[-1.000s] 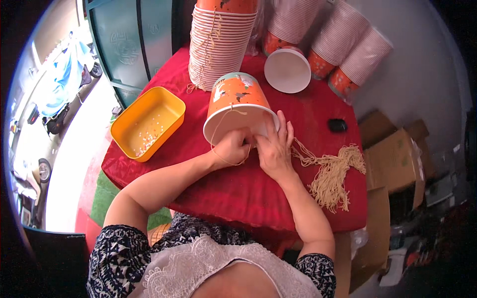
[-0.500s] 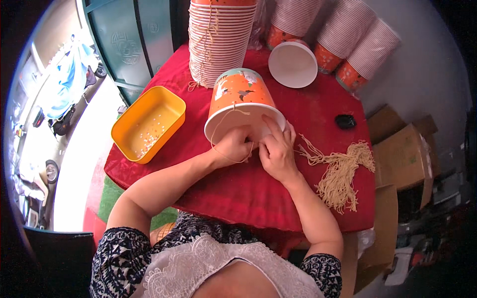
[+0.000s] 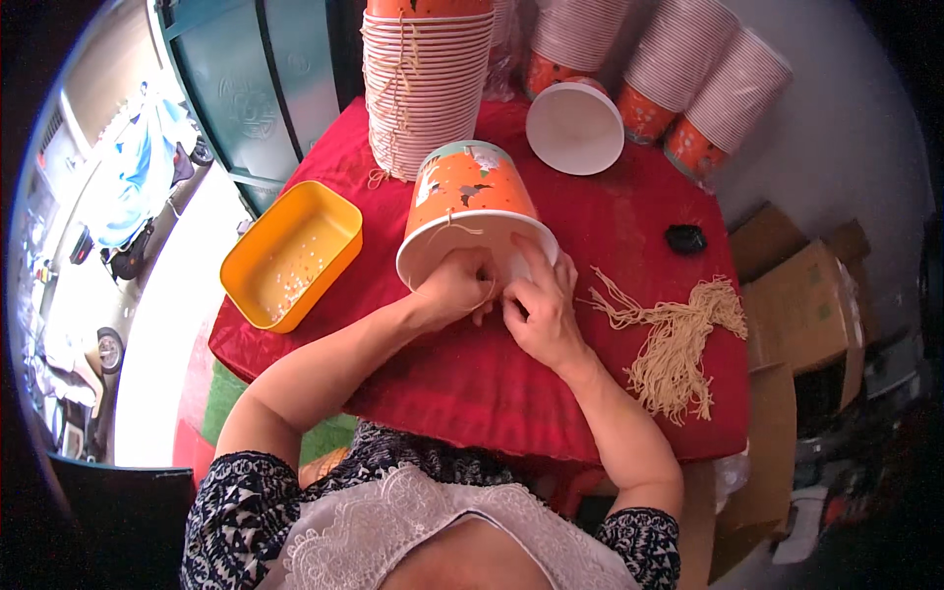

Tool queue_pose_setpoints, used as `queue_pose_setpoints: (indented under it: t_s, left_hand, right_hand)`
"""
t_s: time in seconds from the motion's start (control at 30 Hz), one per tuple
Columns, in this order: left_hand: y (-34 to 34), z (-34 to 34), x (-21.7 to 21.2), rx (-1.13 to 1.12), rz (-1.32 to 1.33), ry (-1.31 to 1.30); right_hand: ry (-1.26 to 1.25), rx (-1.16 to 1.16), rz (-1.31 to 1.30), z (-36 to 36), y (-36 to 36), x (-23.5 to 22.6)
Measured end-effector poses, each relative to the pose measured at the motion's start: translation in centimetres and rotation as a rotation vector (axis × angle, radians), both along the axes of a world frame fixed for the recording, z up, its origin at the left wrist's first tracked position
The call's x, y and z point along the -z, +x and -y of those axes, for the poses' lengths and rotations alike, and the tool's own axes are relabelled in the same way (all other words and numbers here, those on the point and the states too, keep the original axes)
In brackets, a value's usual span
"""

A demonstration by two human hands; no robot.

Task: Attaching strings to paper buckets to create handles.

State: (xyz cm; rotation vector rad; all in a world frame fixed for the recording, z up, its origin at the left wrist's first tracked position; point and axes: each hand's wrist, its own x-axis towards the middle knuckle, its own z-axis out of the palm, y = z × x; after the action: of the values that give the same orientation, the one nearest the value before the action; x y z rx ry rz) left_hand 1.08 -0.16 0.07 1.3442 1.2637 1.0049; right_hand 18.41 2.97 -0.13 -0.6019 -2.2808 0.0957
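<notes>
An orange paper bucket (image 3: 472,187) with a white rim is tilted on the red-covered table, its open mouth facing me. A thin beige string (image 3: 462,228) passes through the rim near its upper left and runs down toward my fingers. My left hand (image 3: 454,283) is closed at the mouth's lower edge, pinching the string; its fingertips are partly hidden. My right hand (image 3: 543,307) grips the lower right of the rim, index finger stretched inside and other fingers outside. To its right lies a bundle of cut beige strings (image 3: 678,344).
A yellow plastic tub (image 3: 344,251) with small white bits sits at the left. Behind the bucket rises a tall stack of nested buckets (image 3: 428,93) with strings. Another bucket (image 3: 575,128) lies mouth-forward near wrapped stacks (image 3: 678,59). A small black object (image 3: 685,238) and cardboard boxes (image 3: 801,315) are at the right.
The string loop that hung below my left wrist now shows much less. Both hands have shifted slightly at the bucket's mouth, and the whole view has moved a little.
</notes>
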Motion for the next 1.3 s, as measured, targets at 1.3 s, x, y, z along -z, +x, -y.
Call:
queue_pose_setpoints:
  t_s: [1.3]
  left_hand:
    - [1.1,1.1,1.9,-0.048,-0.881,0.732]
  right_hand:
    - [0.039,-0.043,-0.055,-1.1,0.1,1.0]
